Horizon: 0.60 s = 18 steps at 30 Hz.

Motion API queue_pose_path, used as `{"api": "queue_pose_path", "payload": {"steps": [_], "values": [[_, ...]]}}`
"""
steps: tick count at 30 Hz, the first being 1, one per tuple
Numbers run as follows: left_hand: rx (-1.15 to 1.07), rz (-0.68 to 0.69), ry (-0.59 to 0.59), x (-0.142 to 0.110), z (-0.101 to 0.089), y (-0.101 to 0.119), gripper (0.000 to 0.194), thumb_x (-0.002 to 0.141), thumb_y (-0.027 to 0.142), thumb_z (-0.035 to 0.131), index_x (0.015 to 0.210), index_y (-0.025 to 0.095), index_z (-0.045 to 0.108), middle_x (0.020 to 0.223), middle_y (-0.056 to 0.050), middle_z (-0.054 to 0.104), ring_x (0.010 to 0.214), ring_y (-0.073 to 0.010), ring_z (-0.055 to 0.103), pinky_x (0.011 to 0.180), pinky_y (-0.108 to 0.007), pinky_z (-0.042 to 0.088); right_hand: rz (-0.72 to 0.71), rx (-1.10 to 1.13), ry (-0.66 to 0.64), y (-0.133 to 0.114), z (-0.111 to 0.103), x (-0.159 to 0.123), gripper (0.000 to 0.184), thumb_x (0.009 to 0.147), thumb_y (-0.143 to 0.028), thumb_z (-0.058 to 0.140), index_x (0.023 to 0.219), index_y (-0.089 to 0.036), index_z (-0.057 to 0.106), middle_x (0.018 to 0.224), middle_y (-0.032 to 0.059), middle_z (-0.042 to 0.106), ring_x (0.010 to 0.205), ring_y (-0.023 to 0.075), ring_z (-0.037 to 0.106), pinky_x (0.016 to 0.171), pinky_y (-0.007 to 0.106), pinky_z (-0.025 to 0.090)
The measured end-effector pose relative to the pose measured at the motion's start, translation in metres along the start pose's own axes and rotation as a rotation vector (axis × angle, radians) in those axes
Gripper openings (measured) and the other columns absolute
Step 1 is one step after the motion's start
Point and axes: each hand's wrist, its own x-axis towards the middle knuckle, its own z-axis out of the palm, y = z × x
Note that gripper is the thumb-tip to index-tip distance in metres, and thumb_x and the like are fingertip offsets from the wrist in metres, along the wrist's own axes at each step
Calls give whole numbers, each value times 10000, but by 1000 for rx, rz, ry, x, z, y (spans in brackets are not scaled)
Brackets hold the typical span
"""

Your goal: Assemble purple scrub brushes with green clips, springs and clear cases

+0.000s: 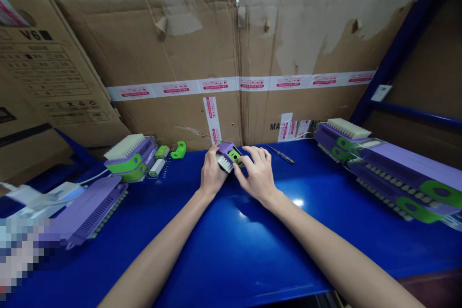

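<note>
A small purple brush with a green part and white bristles (228, 154) rests on the blue table (231, 231) near the cardboard wall. My left hand (211, 173) is closed round its left end, by the bristles. My right hand (258, 173) lies over its right side, fingers curled onto the green part. Both hands hold the brush between them.
Purple and green brushes are stacked at left (132, 156) and in rows at right (390, 168). A loose green part (178, 150) and a small white-green piece (158, 166) lie at left. A thin metal tool (281, 154) lies behind my right hand. Cardboard boxes (231, 48) wall the back.
</note>
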Motion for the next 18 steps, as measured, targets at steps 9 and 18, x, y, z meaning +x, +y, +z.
{"api": "queue_pose_path", "payload": {"steps": [9, 18], "values": [[-46, -163, 6, 4, -2, -1, 735, 589, 271, 793, 1194, 175, 387, 1163, -143, 580, 1097, -289, 581, 889, -398, 501, -12, 35, 47, 5, 0, -1, 174, 876, -317, 509, 929, -183, 607, 1105, 103, 625, 1056, 228, 530, 957, 418, 328], [-24, -131, 9, 3, -2, 0, 666, 631, 217, 744, 1192, 166, 390, 1161, -149, 579, 1127, -287, 562, 925, -407, 482, -58, -46, -40, 6, 1, -1, 236, 891, -358, 483, 864, -199, 656, 1158, 107, 610, 1099, 245, 506, 956, 436, 309]]}}
